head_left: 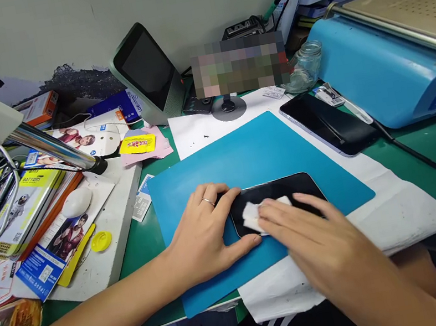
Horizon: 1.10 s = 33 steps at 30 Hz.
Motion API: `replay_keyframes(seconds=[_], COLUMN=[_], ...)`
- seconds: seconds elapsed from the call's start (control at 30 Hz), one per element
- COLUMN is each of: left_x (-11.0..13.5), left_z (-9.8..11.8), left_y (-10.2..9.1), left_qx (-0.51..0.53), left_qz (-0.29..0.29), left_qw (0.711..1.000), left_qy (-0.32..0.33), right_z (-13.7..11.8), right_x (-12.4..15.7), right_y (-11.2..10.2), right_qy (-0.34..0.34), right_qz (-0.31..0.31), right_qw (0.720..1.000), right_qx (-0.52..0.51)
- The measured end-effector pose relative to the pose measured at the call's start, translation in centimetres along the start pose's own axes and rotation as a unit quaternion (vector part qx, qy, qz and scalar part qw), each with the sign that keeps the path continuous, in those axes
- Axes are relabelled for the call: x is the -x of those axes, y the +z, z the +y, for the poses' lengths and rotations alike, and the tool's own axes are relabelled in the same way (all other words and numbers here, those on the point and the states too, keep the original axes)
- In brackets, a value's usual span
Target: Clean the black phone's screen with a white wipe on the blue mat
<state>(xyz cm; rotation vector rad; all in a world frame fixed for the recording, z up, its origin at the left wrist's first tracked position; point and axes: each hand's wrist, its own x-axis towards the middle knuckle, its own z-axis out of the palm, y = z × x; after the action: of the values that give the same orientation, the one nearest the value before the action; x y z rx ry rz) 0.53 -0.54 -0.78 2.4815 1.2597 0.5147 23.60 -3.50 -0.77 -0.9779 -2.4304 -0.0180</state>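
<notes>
A smartphone (306, 184) with a dark screen lies face up on the blue mat (218, 163). My left hand (208, 229), with a ring on one finger, grips the phone's left end between thumb and fingers. Under the fingers of my right hand (319, 235) a folded white wipe (253, 217) is pressed on the screen. That hand and the wipe cover much of the glass. Behind the mat's right side rests a second phone (327, 124), dark and face up, apart from both hands.
A blue machine (369, 63) stands at the right, near a black-tipped tool (405, 149) and glass jars (306, 66). At the back is a smart display (148, 68). Battery boxes (26, 202) and a metal post (58, 146) crowd the left. White paper (402, 203) lies beneath the mat.
</notes>
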Motion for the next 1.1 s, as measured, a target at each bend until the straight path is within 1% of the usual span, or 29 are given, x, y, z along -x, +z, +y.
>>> replay_keyframes(seconds=[0.1,0.2,0.3,0.43,0.5,0.57,0.67,0.77,0.87,0.93,1.0,1.1], left_x=[0.0,0.1,0.1,0.1,0.1,0.1,0.1,0.2,0.3,0.3,0.3,0.3], left_z=[0.2,0.2,0.2,0.1,0.1,0.1,0.2,0.1,0.1,0.1,0.1,0.1], left_y=[0.0,-0.1,-0.1,-0.1,-0.1,-0.1,-0.1,0.0,0.1,0.2,0.2,0.1], left_qx=[0.005,0.007,-0.004,-0.015,-0.022,-0.028,-0.030,-0.028,-0.031,-0.034,-0.035,-0.033], left_qz=[0.006,0.005,-0.004,-0.018,-0.021,-0.022,-0.021,-0.021,-0.023,-0.024,-0.025,-0.026], left_qw=[1.000,1.000,1.000,1.000,1.000,0.999,0.999,0.999,0.999,0.999,0.999,0.999], left_qy=[0.005,0.009,0.008,0.003,0.004,0.000,-0.002,0.001,-0.001,-0.001,0.001,0.003], right_z=[-1.3,-1.1,0.3,3.0,4.1,4.6,4.2,2.7,1.0,0.4,0.6,1.9], right_x=[-1.2,-1.0,0.9,3.6,4.0,3.7,2.3,1.4,1.7,2.3,2.5,2.0], right_y=[1.0,0.9,-0.2,-2.5,-3.2,-3.2,-2.5,-2.0,-2.4,-2.9,-3.1,-2.7], right_qy=[-0.015,-0.016,0.008,0.043,0.047,0.048,0.052,0.062,0.068,0.064,0.055,0.047], right_qz=[-0.013,-0.020,-0.019,-0.029,-0.024,-0.020,-0.028,-0.029,-0.035,-0.049,-0.058,-0.059], right_qw=[1.000,1.000,1.000,0.998,0.996,0.994,0.991,0.989,0.988,0.986,0.984,0.982], right_qx=[-0.009,-0.018,-0.015,0.045,0.076,0.096,0.119,0.132,0.134,0.147,0.162,0.172])
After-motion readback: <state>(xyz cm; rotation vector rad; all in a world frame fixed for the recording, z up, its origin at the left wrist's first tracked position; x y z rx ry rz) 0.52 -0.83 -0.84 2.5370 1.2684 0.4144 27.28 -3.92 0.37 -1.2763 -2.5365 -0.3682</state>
